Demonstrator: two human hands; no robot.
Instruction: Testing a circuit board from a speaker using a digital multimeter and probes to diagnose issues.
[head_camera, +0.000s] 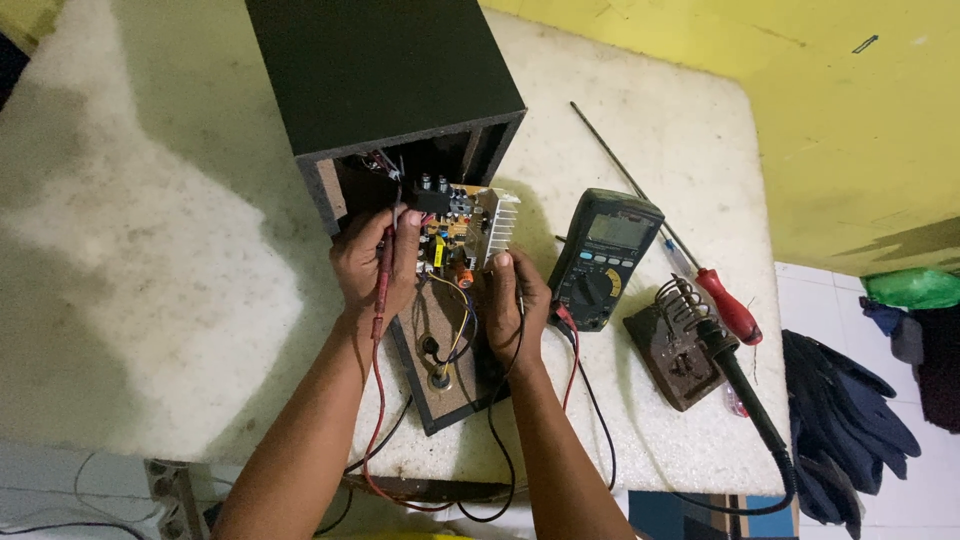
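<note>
A worn white table (150, 250) stood against a yellow wall (860, 110), and on it a black speaker box (385, 75) lay with its open end toward the person. Its back panel (440, 395) was pulled out, carrying a circuit board (455, 235), with a dark multimeter (605, 260) just to the right. The left hand (375, 265) was clamped on a red probe (385, 270) at the board, and the right hand (515, 305) seemed closed on a black probe, though it was mostly hidden.

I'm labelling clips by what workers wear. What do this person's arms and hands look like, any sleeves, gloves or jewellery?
Both forearms are bare up to the frame edge, with no sleeves in view. The left hand and right hand wear no gloves, and no rings, watch or bracelets show on the wrists or fingers.
</note>
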